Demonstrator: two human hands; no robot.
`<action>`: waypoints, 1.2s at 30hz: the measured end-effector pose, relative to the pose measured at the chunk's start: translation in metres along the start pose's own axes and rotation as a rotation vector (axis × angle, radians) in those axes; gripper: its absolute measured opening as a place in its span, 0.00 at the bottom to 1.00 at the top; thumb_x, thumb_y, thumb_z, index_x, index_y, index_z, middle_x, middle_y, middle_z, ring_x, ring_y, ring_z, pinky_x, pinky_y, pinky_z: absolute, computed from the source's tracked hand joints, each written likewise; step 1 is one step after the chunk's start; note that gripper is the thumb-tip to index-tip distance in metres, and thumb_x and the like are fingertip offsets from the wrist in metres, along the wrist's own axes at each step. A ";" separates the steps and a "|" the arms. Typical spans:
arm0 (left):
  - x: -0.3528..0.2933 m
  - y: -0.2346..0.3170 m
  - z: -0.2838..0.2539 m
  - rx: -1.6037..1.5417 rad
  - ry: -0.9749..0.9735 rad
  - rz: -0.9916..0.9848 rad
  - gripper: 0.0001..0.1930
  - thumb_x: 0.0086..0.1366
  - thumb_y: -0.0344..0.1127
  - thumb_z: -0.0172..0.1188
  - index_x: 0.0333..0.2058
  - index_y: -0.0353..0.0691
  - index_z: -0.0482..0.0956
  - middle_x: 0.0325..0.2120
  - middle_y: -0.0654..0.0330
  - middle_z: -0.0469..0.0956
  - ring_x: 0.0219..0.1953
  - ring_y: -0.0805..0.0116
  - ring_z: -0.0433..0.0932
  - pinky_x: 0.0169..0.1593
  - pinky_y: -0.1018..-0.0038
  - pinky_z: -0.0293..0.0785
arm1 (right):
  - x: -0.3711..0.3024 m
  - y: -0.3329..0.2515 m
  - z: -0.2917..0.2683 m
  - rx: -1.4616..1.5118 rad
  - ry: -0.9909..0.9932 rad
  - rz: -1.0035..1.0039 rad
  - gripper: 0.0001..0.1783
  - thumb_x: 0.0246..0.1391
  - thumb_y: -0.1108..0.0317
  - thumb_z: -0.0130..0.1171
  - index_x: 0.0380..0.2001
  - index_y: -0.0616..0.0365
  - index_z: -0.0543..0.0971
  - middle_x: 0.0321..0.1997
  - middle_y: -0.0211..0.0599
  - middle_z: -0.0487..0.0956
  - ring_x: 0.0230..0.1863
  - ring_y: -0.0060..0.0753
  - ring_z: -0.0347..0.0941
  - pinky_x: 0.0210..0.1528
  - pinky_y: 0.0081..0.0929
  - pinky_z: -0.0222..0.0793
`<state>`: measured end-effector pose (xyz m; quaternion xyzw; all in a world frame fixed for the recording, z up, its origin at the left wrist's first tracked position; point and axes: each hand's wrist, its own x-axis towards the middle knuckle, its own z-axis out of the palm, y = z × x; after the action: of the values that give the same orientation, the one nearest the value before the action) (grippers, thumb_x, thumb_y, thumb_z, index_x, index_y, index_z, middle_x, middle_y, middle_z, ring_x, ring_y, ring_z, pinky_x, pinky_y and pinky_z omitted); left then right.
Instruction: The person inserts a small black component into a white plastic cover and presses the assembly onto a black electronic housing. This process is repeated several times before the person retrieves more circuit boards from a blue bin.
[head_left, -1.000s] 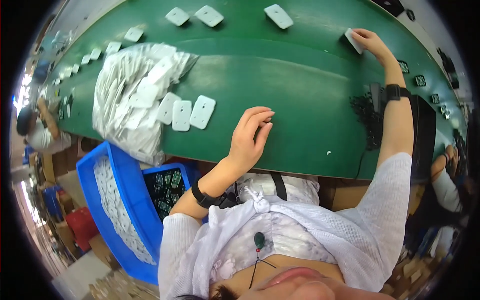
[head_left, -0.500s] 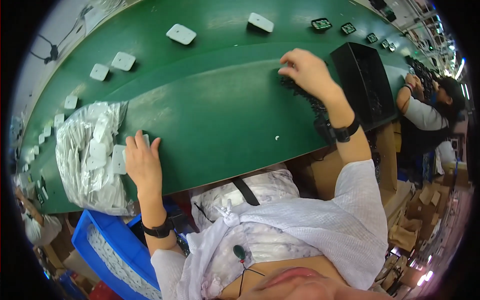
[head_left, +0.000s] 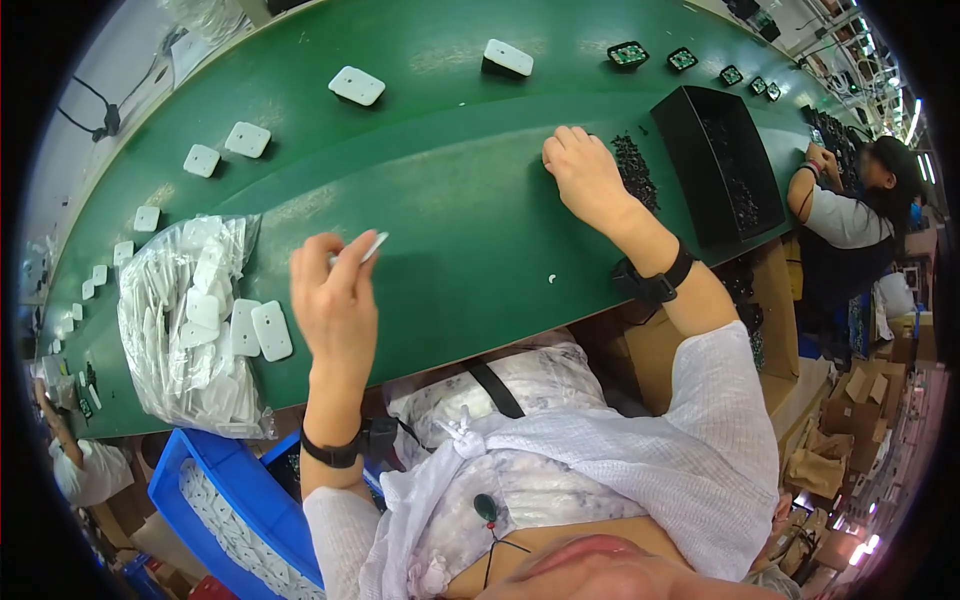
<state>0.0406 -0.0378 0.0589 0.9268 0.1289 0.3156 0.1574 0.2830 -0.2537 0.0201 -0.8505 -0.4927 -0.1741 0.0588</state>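
The left hand [head_left: 335,300] is raised back up, its fingers [head_left: 352,258] bent and drawn together in a pinch at the tips. Directly behind those fingers the left wrist runs nearly straight into the left forearm [head_left: 335,405], which stands almost upright below them. Right of and farther forward than the left fingers, the right hand [head_left: 588,178] is held back up, its fingers curled down and inward, tips and thumb hidden beneath. Behind them the right forearm [head_left: 655,240] slants away toward the body; the hands are well apart.
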 end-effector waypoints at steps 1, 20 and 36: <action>0.003 0.004 0.004 0.003 0.001 -0.001 0.12 0.54 0.23 0.63 0.37 0.41 0.81 0.30 0.56 0.75 0.35 0.57 0.74 0.37 0.65 0.70 | 0.001 -0.001 0.000 0.002 0.001 -0.002 0.06 0.46 0.79 0.56 0.26 0.59 0.70 0.31 0.39 0.70 0.36 0.45 0.70 0.40 0.38 0.69; 0.008 0.000 0.064 -0.989 -0.234 -0.532 0.11 0.65 0.24 0.55 0.46 0.38 0.75 0.28 0.62 0.76 0.18 0.79 0.72 0.20 0.82 0.65 | 0.035 -0.078 -0.035 1.338 -0.077 0.409 0.05 0.55 0.73 0.61 0.32 0.62 0.76 0.30 0.29 0.78 0.30 0.19 0.75 0.34 0.18 0.72; 0.010 0.001 0.065 -0.997 -0.205 -0.479 0.07 0.64 0.22 0.57 0.41 0.34 0.75 0.30 0.58 0.76 0.20 0.73 0.77 0.20 0.79 0.71 | 0.032 -0.108 -0.015 1.341 -0.022 0.289 0.04 0.55 0.73 0.62 0.33 0.61 0.77 0.32 0.27 0.74 0.28 0.14 0.66 0.31 0.15 0.63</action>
<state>0.0890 -0.0492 0.0158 0.7112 0.1549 0.2022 0.6553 0.2011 -0.1773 0.0380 -0.6891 -0.3763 0.1871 0.5903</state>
